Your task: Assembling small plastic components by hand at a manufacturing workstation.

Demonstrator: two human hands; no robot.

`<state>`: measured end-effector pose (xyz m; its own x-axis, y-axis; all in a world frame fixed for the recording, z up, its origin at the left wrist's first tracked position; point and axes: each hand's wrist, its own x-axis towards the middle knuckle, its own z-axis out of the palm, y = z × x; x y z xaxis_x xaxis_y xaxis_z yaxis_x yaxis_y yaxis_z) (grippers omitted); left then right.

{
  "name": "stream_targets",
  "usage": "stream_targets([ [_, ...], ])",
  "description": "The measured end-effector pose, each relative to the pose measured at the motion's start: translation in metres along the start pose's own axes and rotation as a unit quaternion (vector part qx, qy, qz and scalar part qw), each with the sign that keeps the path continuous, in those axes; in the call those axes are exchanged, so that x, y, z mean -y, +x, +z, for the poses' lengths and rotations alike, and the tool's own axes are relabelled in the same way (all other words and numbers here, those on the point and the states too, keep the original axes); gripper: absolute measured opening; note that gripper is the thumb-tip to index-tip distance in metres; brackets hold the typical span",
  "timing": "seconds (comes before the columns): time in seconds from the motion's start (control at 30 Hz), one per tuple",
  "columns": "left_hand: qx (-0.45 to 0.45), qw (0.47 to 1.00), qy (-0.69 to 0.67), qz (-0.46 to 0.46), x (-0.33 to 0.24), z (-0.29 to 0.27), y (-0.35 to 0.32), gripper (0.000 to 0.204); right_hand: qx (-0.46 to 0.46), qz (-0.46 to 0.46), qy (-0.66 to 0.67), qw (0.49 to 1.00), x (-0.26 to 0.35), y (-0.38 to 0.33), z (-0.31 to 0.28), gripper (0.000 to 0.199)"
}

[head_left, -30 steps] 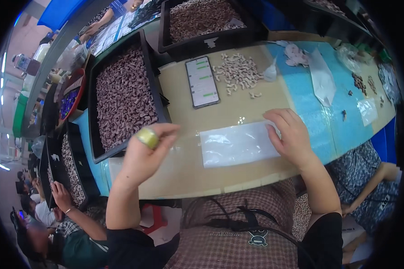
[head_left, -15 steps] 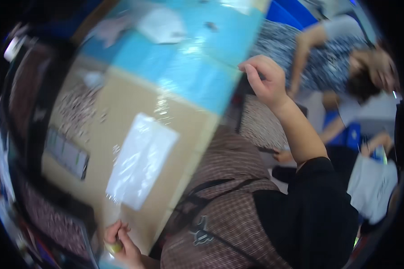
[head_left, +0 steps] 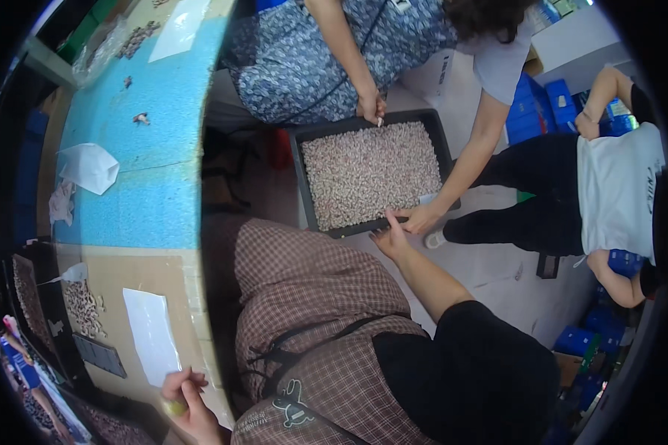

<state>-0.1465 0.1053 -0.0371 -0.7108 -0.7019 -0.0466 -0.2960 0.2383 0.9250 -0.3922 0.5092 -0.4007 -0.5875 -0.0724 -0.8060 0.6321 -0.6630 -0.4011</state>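
My right hand (head_left: 390, 239) is stretched out to my right, fingers apart, touching the near rim of a black tray (head_left: 298, 174) filled with small pale pieces (head_left: 371, 174). A seated person in a patterned blue dress holds that tray: one hand (head_left: 421, 219) grips the rim beside mine, the other (head_left: 369, 107) rests on the far rim. My left hand (head_left: 182, 393) stays at the table's edge, closed on a small yellow-green object (head_left: 174, 406), just below a clear plastic bag (head_left: 152, 334) lying flat on the tan tabletop (head_left: 119, 274).
On the table lie a dark phone-like slab (head_left: 100, 356), a loose pile of pale pieces (head_left: 82, 308), black trays (head_left: 26, 297) and a white bag (head_left: 89, 167) on the blue part. Another person in a white shirt (head_left: 616, 193) bends over blue crates (head_left: 583, 345) at the right.
The view has swung to my right. My right hand left the plastic bag and reached out to the tray held by the seated person. My left hand kept the yellow-green object.
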Motion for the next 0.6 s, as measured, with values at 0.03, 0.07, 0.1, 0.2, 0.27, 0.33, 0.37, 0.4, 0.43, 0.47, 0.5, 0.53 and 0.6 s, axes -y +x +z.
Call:
stream_targets([
  [0.03, 0.034, 0.999, 0.011, 0.013, -0.014, 0.010, 0.009, 0.013, -0.013, -0.021, 0.053, 0.998, -0.010, 0.008, 0.006, 0.049],
  [0.07, 0.065, 0.997, 0.015, 0.029, -0.024, 0.021, 0.018, 0.013, -0.022, -0.047, 0.102, 0.993, -0.013, 0.017, 0.017, 0.046],
  [0.1, 0.070, 0.996, 0.041, 0.043, -0.033, 0.033, 0.024, 0.014, -0.034, -0.073, 0.152, 0.985, -0.011, 0.021, 0.023, 0.043],
  [0.2, 0.088, 0.994, 0.048, 0.030, -0.051, 0.061, 0.033, 0.012, -0.047, -0.013, 0.121, 0.991, -0.004, 0.035, 0.011, 0.037],
  [0.27, 0.100, 0.993, 0.050, 0.030, -0.057, 0.080, 0.030, 0.011, -0.058, 0.006, 0.095, 0.994, 0.004, 0.039, 0.014, 0.037],
  [0.33, 0.119, 0.991, 0.053, 0.044, -0.054, 0.096, 0.029, 0.011, -0.046, -0.008, 0.068, 0.997, 0.014, 0.042, -0.005, 0.038],
  [0.37, 0.126, 0.989, 0.060, 0.040, -0.052, 0.102, 0.028, 0.011, -0.044, -0.010, 0.056, 0.997, 0.022, 0.046, -0.018, 0.041],
  [0.4, 0.127, 0.989, 0.058, 0.043, -0.049, 0.108, 0.028, 0.011, -0.045, -0.015, 0.043, 0.998, 0.026, 0.049, -0.032, 0.042],
  [0.43, 0.123, 0.990, 0.060, 0.044, -0.043, 0.112, 0.025, 0.011, -0.043, -0.016, 0.028, 0.999, 0.029, 0.046, -0.036, 0.043],
  [0.47, 0.120, 0.990, 0.059, 0.045, -0.039, 0.115, 0.024, 0.011, -0.043, -0.019, 0.012, 0.999, 0.032, 0.044, -0.041, 0.044],
  [0.5, 0.115, 0.991, 0.055, 0.039, -0.035, 0.119, 0.022, 0.011, -0.045, -0.013, 0.011, 0.999, 0.033, 0.042, -0.044, 0.045],
  [0.53, 0.112, 0.992, 0.050, 0.034, -0.032, 0.122, 0.021, 0.011, -0.040, -0.012, 0.011, 0.999, 0.033, 0.041, -0.048, 0.045],
  [0.6, 0.115, 0.992, 0.046, 0.029, -0.028, 0.126, 0.018, 0.011, -0.032, -0.008, 0.011, 0.999, 0.032, 0.041, -0.053, 0.046],
])
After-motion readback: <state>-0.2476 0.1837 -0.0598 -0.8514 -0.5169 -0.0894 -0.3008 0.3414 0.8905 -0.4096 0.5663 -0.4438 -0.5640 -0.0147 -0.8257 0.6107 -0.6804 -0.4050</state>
